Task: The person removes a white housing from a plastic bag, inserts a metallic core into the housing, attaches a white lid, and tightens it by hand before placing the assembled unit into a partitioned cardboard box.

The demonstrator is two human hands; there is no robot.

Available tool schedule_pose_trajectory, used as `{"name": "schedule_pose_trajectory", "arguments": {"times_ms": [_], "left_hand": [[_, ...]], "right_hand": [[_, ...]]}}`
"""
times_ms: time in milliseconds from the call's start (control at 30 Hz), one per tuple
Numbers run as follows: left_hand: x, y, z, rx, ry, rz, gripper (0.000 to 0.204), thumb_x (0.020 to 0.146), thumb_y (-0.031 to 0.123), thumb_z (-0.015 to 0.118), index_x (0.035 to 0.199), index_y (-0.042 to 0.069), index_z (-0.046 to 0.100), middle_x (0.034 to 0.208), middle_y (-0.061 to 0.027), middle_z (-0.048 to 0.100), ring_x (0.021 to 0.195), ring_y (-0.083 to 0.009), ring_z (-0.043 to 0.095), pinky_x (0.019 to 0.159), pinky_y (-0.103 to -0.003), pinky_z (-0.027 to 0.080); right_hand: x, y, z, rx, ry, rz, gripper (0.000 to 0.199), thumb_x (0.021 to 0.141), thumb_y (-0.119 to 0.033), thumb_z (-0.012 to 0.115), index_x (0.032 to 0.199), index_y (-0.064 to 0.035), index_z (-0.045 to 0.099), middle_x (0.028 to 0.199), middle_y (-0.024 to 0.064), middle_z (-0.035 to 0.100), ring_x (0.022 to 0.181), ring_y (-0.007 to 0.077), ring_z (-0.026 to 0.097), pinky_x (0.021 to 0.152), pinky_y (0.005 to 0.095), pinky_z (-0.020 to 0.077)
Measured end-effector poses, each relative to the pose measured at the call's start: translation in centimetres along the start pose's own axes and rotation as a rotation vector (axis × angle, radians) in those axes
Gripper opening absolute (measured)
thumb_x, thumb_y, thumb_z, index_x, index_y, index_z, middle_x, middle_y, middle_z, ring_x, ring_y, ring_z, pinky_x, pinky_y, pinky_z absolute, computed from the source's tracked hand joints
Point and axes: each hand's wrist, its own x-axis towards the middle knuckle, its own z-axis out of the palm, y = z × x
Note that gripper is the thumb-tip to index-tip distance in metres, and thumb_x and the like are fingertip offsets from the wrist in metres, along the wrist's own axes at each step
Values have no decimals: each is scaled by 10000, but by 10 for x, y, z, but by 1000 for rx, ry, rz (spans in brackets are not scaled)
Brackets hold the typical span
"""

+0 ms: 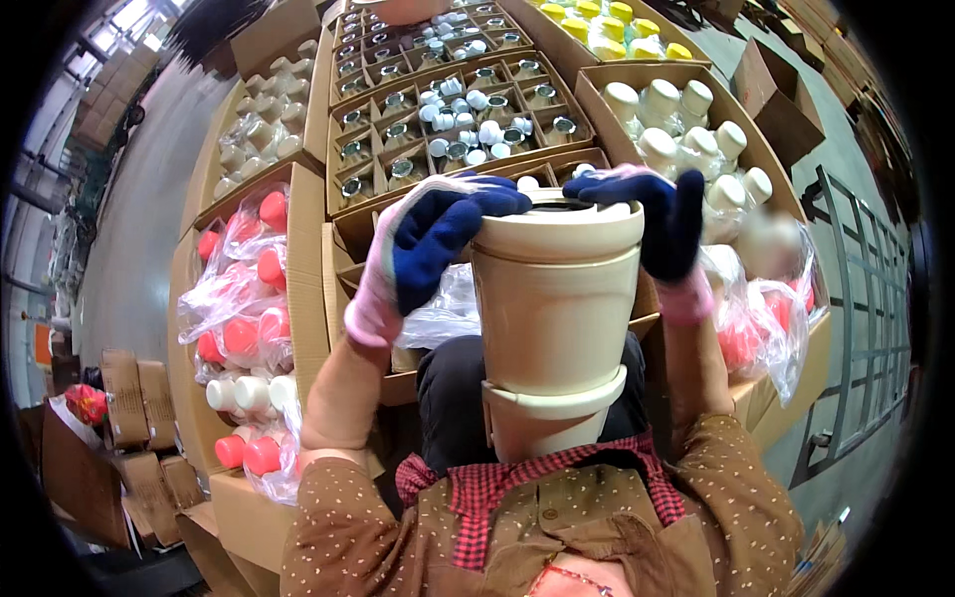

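Step, as judged: handling top of cream plastic jar (555,308), held upright at chest, just below divider carton of small jars (453,124). Left hand (430,244) grip curled over rim; right hand (657,219) clasping opposite rim. Next move needs steady two-sided hold, jar kept level.

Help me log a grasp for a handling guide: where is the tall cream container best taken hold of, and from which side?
Grip the cream container by its thick top collar, from both sides at once, as the left hand and right hand do. The collar juts out over smooth, tapering walls, so it probably resists slipping.
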Motion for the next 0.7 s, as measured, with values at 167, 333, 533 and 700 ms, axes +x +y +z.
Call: {"name": "schedule_pose_trajectory", "arguments": {"times_ms": [167,333,533,700], "left_hand": [[41,27,53,886,-84,400,217,858,222,698,1011,69,693,958,-149,702,891,-307,674,858,-413,492],[-4,-20,-9,-76,8,23,314,996,231,525,1124,-5,686,1150,-137,684,1093,-241,632,993,-381,465],[41,34,57,730,-57,402,228,854,223,695,1000,49,683,928,-139,690,879,-296,673,840,-390,496],[-5,-6,7,-158,57,131,164,989,102,548,1014,-9,665,999,-127,708,1008,-210,662,926,-362,519]], "right_hand": [[10,33,16,611,16,138,666,1032,-561,268,1100,-13,639,1104,128,656,1014,213,619,980,370,465],[0,-13,17,-280,14,-204,775,1025,-593,203,1000,24,671,1030,164,657,1024,256,614,978,408,444],[16,12,32,889,72,233,574,1045,-466,324,968,-30,689,1006,134,693,964,214,645,922,370,494],[-7,-55,46,-651,77,-201,672,1007,-509,336,1002,58,697,982,157,703,977,252,667,882,357,495]]}}
